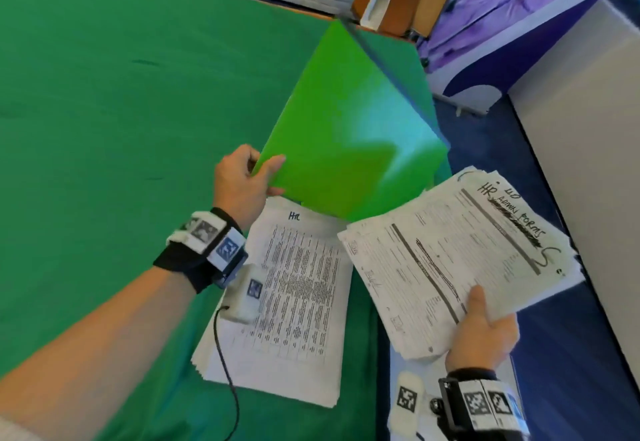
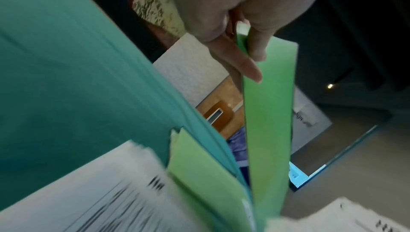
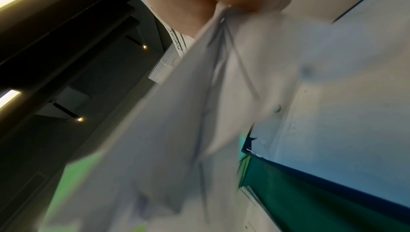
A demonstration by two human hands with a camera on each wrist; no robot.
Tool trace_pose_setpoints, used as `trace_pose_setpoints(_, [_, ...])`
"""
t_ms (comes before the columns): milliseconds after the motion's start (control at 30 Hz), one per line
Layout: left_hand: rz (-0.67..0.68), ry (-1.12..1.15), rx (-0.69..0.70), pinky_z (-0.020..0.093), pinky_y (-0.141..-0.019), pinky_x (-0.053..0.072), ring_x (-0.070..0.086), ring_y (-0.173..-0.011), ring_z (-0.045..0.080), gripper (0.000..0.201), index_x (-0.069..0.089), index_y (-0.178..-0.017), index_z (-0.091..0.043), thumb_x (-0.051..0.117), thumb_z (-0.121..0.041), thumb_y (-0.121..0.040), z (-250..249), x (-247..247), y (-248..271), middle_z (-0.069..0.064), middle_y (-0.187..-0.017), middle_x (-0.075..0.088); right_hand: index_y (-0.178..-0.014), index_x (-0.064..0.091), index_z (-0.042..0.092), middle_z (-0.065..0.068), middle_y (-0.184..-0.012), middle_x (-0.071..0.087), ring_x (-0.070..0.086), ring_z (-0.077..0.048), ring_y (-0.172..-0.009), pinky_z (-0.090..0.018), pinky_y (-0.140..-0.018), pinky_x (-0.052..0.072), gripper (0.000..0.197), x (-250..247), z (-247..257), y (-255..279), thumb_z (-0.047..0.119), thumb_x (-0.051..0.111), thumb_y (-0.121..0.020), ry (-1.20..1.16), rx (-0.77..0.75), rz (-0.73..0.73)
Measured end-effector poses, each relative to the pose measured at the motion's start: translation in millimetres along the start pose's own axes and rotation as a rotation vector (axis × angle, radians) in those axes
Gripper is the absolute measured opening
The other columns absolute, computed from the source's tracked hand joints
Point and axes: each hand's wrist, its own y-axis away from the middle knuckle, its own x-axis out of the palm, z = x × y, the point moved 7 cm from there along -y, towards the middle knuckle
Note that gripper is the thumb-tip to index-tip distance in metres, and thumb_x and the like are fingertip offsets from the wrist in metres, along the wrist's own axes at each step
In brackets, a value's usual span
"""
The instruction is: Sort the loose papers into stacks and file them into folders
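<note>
Between our left thumb and fingers the green folder (image 1: pixel 341 150) looks smooth and glossy; the paper stack (image 1: pixel 460 260) is matt, the tablecloth (image 1: pixel 104 111) soft cloth.

two hands in sight: the left hand (image 1: pixel 242 184) and the right hand (image 1: pixel 481 333). one green folder (image 1: pixel 346 143), open. two stacks of paper: one stack (image 1: pixel 294 302) lying on the one counter (image 1: pixel 121 111), the other stack (image 1: pixel 460 253) held up. two wrist bands, one on each arm.

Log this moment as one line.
left hand: lifts bright green card folder cover | right hand: holds handwritten-on white paper stack | filing pending
</note>
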Motion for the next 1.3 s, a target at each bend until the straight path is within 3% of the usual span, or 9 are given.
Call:
trace_pose_setpoints(200, [-0.100, -0.187, -0.402, 0.031, -0.039, 0.041, 0.071, -0.056, 0.027, 0.045, 0.031, -0.069, -0.015, 0.059, -0.038, -0.095, 111, -47, 47, 0.008, -0.058, 0.043, -0.127, 0.052, 0.015, -0.001, -0.112, 0.058, 0.058, -0.023, -0.104, -0.036, -0.084, 0.050, 0.032, 2, -17, 18, 0.023, 0.056, -0.096, 0.033, -0.004, 0.026])
trace_pose_setpoints(367, [0.172, -1.099, -0.697, 0.041, -0.088, 0.052, 0.062, -0.096, 0.030, 0.069, 0.060, -0.102, -0.002, 0.055, -0.068, -0.084, 158, -75, 65, 0.016, -0.106, 0.064, -0.128, 0.051, 0.018, -0.007, -0.118, 0.060, 0.058, -0.027, -0.108, -0.048, -0.092, 0.051, 0.033, -3, -27, 20, 0.025, 0.056, -0.096, 0.086, -0.002, 0.030])
trace_pose_setpoints(467, [-0.033, -1.348, -0.411, 0.046, -0.103, 0.037, 0.041, -0.122, 0.032, 0.090, 0.042, -0.125, -0.004, 0.071, -0.068, -0.069, 120, -64, 52, 0.016, -0.130, 0.042, -0.129, 0.051, 0.015, -0.011, -0.120, 0.060, 0.059, -0.031, -0.109, -0.046, -0.091, 0.051, 0.035, -8, -31, 17, 0.026, 0.056, -0.096, 0.103, 0.007, 0.018])
trace_pose_setpoints(567, [0.370, -1.348, 0.037, 0.056, -0.116, 0.021, 0.021, -0.143, 0.032, 0.094, 0.035, -0.138, -0.009, 0.073, -0.063, -0.071, 105, 1, 42, 0.015, -0.149, 0.028, -0.131, 0.050, 0.016, -0.009, -0.119, 0.059, 0.058, -0.026, -0.104, -0.039, -0.087, 0.050, 0.036, -10, -30, 14, 0.024, 0.055, -0.096, 0.087, 0.019, 0.040])
trace_pose_setpoints(700, [0.681, -1.501, -0.110, 0.064, -0.116, 0.009, -0.004, -0.149, 0.037, 0.116, 0.011, -0.153, -0.014, 0.071, -0.068, -0.070, 140, 21, 34, 0.016, -0.162, -0.003, -0.131, 0.050, 0.020, -0.001, -0.110, 0.059, 0.058, -0.020, -0.097, -0.034, -0.077, 0.049, 0.035, -9, -30, 14, 0.023, 0.055, -0.097, 0.091, 0.016, 0.114])
trace_pose_setpoints(867, [0.740, -1.563, -0.116, 0.058, -0.115, 0.026, 0.014, -0.147, 0.040, 0.118, 0.011, -0.153, -0.011, 0.060, -0.079, -0.070, 151, 16, 30, 0.019, -0.161, 0.003, -0.128, 0.053, 0.021, -0.004, -0.115, 0.063, 0.062, -0.025, -0.103, -0.045, -0.085, 0.054, 0.035, -8, -48, 10, 0.029, 0.058, -0.095, 0.129, 0.042, 0.152])
trace_pose_setpoints(1067, [0.904, -1.608, 0.051, 0.046, -0.104, 0.045, 0.045, -0.131, 0.038, 0.098, 0.015, -0.154, -0.015, 0.030, -0.081, -0.083, 138, 16, 25, 0.022, -0.156, 0.022, -0.126, 0.055, 0.017, -0.005, -0.110, 0.064, 0.062, -0.023, -0.097, -0.035, -0.074, 0.052, 0.032, 1, -52, 6, 0.026, 0.057, -0.095, 0.128, 0.048, 0.160])
trace_pose_setpoints(1167, [0.963, -1.514, 0.143, 0.041, -0.091, 0.054, 0.064, -0.094, 0.025, 0.064, 0.048, -0.134, -0.006, 0.019, -0.052, -0.101, 115, 27, 28, 0.015, -0.117, 0.063, -0.127, 0.054, 0.017, -0.005, -0.114, 0.063, 0.060, -0.021, -0.098, -0.036, -0.079, 0.052, 0.032, 8, -49, 4, 0.022, 0.057, -0.096, 0.118, 0.045, 0.161])
trace_pose_setpoints(1300, [0.915, -1.561, 0.212, 0.029, -0.067, 0.048, 0.052, -0.067, 0.018, 0.034, 0.061, -0.105, -0.003, 0.032, -0.021, -0.105, 73, 39, 23, 0.001, -0.073, 0.051, -0.123, 0.057, 0.021, -0.004, -0.113, 0.064, 0.063, -0.023, -0.099, -0.043, -0.084, 0.055, 0.028, 15, -48, 3, 0.021, 0.058, -0.095, 0.102, 0.068, 0.117])
